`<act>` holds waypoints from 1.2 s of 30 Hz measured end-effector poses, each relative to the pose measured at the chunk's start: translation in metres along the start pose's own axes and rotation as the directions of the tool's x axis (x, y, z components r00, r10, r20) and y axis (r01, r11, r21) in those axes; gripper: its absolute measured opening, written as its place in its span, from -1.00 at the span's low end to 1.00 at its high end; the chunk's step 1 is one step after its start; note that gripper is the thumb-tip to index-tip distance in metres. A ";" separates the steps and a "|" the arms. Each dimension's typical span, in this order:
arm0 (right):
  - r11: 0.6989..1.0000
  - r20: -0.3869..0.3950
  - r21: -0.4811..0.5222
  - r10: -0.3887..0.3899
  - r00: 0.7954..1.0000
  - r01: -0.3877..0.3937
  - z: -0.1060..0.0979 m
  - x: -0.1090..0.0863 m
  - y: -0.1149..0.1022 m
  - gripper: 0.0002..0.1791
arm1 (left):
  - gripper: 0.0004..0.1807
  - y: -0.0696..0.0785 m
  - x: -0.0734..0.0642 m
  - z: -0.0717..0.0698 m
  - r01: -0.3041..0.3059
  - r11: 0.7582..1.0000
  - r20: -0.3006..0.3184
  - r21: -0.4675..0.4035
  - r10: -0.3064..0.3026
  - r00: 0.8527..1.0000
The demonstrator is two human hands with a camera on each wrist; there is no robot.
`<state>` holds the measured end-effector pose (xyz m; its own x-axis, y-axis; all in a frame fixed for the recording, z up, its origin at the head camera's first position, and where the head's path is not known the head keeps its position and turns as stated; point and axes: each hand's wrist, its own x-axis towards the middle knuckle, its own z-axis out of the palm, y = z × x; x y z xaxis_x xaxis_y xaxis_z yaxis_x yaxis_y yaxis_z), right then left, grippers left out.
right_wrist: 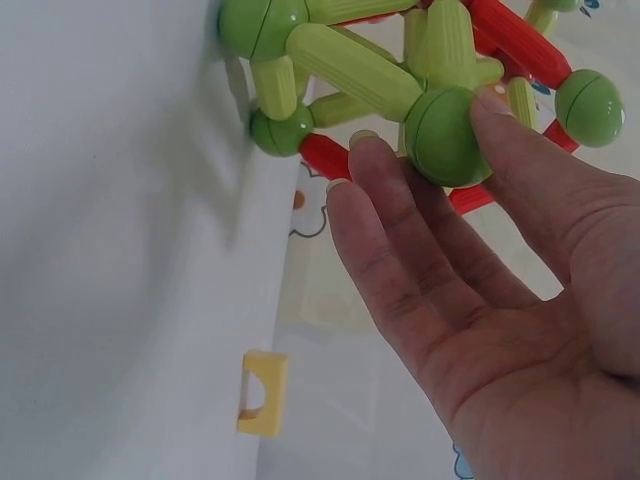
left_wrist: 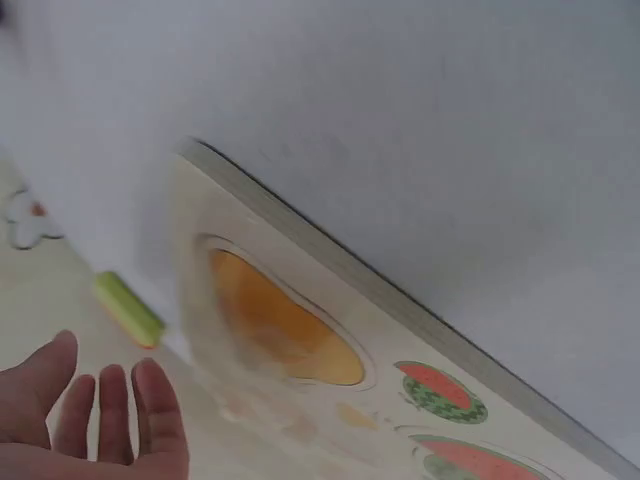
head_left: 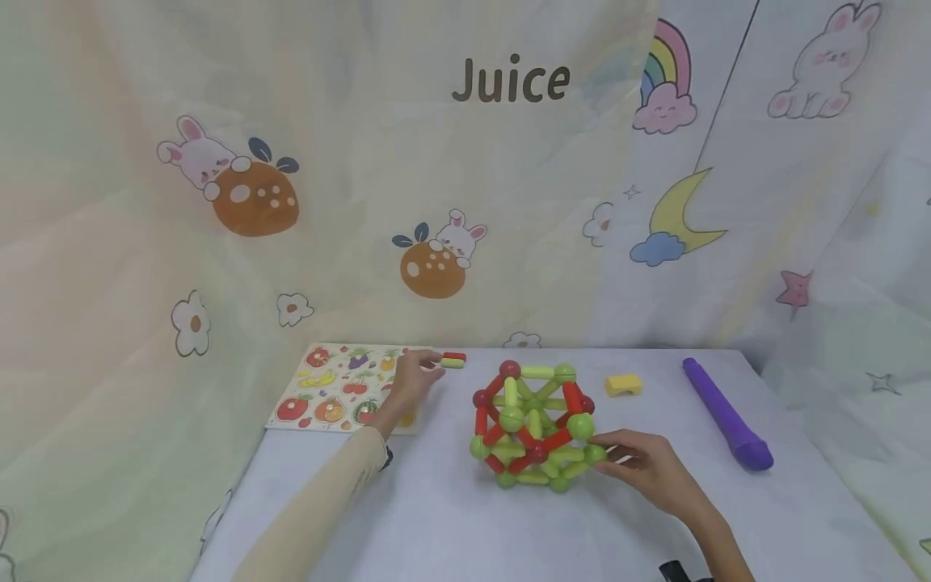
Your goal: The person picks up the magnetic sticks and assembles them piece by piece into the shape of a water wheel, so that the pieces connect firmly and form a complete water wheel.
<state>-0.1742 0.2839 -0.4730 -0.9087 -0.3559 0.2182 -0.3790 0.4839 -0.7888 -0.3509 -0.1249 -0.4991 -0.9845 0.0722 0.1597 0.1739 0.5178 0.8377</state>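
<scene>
A cage-like construction toy of red and green balls and rods (head_left: 538, 453) stands mid-table. At its right side my right hand (head_left: 650, 469) pinches a green ball (right_wrist: 445, 138) between thumb and fingertips. Over the far right part of the fruit puzzle board (head_left: 291, 422), my left hand (head_left: 414, 378) reaches toward a loose red rod (head_left: 454, 356) and green rod (head_left: 452, 364), which lie side by side. In the left wrist view its fingers are apart and hold nothing, and the green rod (left_wrist: 128, 308) is just past the fingertips.
A yellow arched block (head_left: 623, 385) lies behind and right of the toy. Farther right is a purple stick-shaped object (head_left: 727, 416) with a wider near end. A printed cloth (head_left: 349, 162) hangs behind the white table (head_left: 320, 517).
</scene>
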 end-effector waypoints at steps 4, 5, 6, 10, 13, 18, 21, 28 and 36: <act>1.000 0.009 0.026 0.013 1.000 -0.013 -0.001 -0.001 -0.001 -0.60 | -0.69 -0.014 0.019 0.011 0.032 0.995 0.009 0.091 -0.033 0.999; 0.999 0.012 0.030 0.017 1.000 -0.018 -0.001 -0.002 -0.001 -0.60 | -0.70 -0.016 0.022 0.014 0.019 0.993 0.009 0.116 -0.021 1.000; 0.999 0.015 0.031 0.026 1.000 -0.026 -0.002 -0.001 -0.002 -0.60 | -0.71 -0.017 0.025 0.016 0.004 0.990 0.006 0.139 -0.005 1.000; 0.999 0.032 0.029 0.045 0.998 -0.046 0.000 0.000 -0.002 -0.60 | -0.74 -0.023 0.027 0.019 -0.074 0.972 -0.019 0.221 0.080 0.997; 0.998 0.038 0.021 0.050 0.998 -0.051 0.000 0.001 -0.002 -0.59 | -0.79 -0.025 0.029 0.022 -0.125 0.946 -0.005 0.300 0.133 0.991; 0.998 0.033 0.016 0.056 0.998 -0.056 -0.002 0.000 -0.003 -0.58 | -0.82 -0.028 0.034 0.027 -0.147 0.912 0.018 0.382 0.152 0.988; 0.998 0.031 0.020 0.060 0.998 -0.061 -0.003 -0.001 -0.002 -0.58 | -0.82 -0.024 0.032 0.028 -0.120 0.933 0.017 0.340 0.122 0.992; 0.999 0.013 -0.009 0.041 0.999 -0.041 0.000 0.000 -0.003 -0.60 | -0.87 0.003 -0.006 0.008 -0.056 0.996 -0.016 0.073 0.057 0.998; 0.999 0.016 -0.015 0.035 0.999 -0.035 -0.002 0.000 -0.002 -0.61 | -0.79 0.081 -0.072 -0.021 -0.144 0.977 0.024 -0.155 0.150 0.988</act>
<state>-0.1741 0.2840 -0.4702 -0.9184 -0.3517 0.1812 -0.3498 0.5078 -0.7873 -0.2657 -0.1056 -0.4314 -0.9476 0.1698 0.2706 0.3154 0.3633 0.8767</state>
